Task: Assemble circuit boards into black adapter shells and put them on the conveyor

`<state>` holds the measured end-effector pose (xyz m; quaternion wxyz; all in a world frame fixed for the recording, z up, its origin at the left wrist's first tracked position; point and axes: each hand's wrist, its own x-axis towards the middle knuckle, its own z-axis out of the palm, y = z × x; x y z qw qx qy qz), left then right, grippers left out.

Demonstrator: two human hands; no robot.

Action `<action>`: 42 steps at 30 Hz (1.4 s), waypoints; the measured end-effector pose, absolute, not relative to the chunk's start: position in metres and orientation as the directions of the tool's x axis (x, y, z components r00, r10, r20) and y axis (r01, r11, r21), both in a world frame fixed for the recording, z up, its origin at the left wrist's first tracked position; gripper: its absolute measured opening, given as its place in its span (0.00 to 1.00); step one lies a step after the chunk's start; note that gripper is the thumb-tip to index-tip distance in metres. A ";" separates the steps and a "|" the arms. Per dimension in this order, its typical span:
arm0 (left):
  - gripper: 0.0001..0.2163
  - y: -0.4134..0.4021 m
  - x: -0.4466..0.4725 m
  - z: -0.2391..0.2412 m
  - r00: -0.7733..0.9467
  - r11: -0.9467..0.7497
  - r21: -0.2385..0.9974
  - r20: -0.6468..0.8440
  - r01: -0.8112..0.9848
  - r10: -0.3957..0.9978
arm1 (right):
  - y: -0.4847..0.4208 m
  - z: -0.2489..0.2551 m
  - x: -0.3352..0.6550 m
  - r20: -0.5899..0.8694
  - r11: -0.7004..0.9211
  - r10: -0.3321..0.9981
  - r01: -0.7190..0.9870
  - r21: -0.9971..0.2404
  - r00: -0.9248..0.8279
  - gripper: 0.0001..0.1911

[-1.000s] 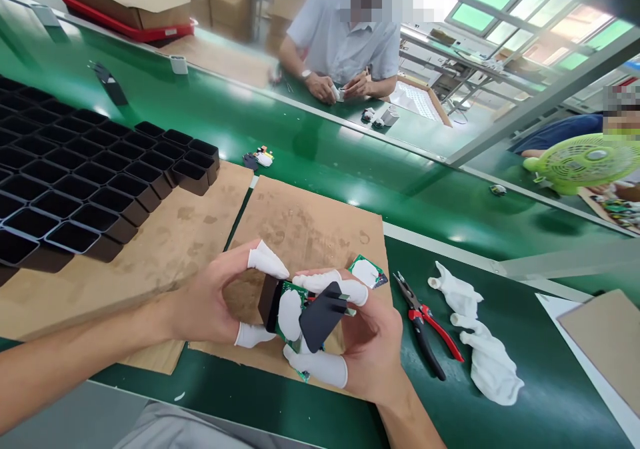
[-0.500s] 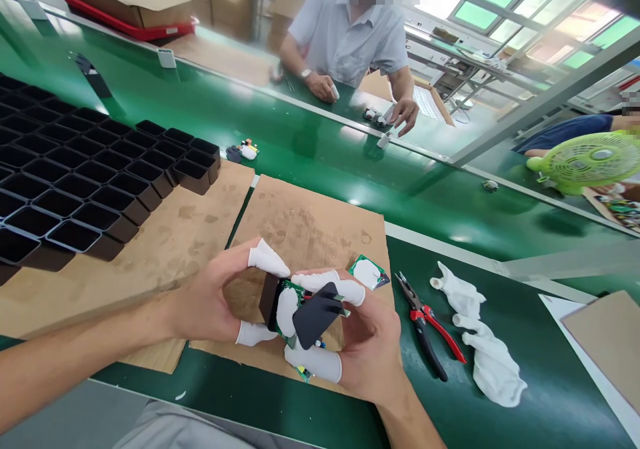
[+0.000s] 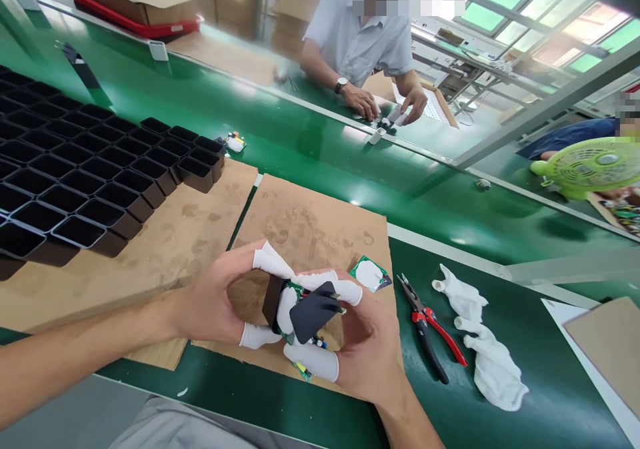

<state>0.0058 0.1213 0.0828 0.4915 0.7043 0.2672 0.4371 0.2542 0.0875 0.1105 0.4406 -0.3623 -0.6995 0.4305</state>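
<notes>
My left hand [image 3: 220,302], with white finger cots on thumb and finger, grips a black plastic case [image 3: 271,300] from its left side. My right hand [image 3: 363,335], also in finger cots, holds a green circuit board with a white blob [image 3: 287,310] and a black end cap with metal prongs [image 3: 314,313]. The board's left end sits in the mouth of the case; how deep is hidden. Below the right thumb, part of another board [image 3: 302,370] shows on the cardboard mat [image 3: 320,215]. A further board with a white patch [image 3: 370,273] lies near the mat's right edge.
Red-and-black pliers [image 3: 430,329] and crumpled white gloves [image 3: 495,362] lie at right. Rows of black cases [image 3: 100,169] stand at left. A green conveyor [image 3: 310,149] carries boards beyond the mat. Across it sits a co-worker [image 3: 360,42]; a green fan [image 3: 590,165] stands at right.
My hands stay closed on the case and board, almost unmoved. Across the conveyor, the co-worker's hands have come together over some parts. The boards on the conveyor have shifted slightly left.
</notes>
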 end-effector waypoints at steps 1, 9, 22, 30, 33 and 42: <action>0.24 0.121 0.006 0.083 0.476 -0.375 0.926 0.353 -0.053 0.806 | 0.087 0.110 0.254 0.302 0.365 0.887 0.131 -0.922 -0.348 0.44; 0.24 0.122 0.007 0.082 0.461 -0.407 0.911 0.388 -0.063 0.798 | 0.088 0.109 0.254 0.315 0.389 0.879 0.158 -0.908 -0.357 0.40; 0.23 0.121 0.011 0.080 0.424 -0.389 0.920 0.375 -0.058 0.824 | 0.086 0.107 0.256 0.284 0.297 0.932 0.025 -0.954 -0.225 0.30; 0.24 0.123 0.009 0.076 0.384 -0.502 0.864 0.476 -0.037 0.791 | 0.087 0.120 0.262 0.248 0.246 0.914 -0.047 -0.968 -0.321 0.31; 0.26 0.125 0.008 0.075 0.404 -0.581 0.813 0.547 -0.048 0.733 | 0.088 0.114 0.259 0.250 0.262 0.892 -0.021 -0.965 -0.377 0.39; 0.24 0.125 0.008 0.080 0.418 -0.615 0.787 0.572 -0.039 0.706 | 0.088 0.113 0.257 0.217 0.252 0.884 0.030 -0.967 -0.413 0.41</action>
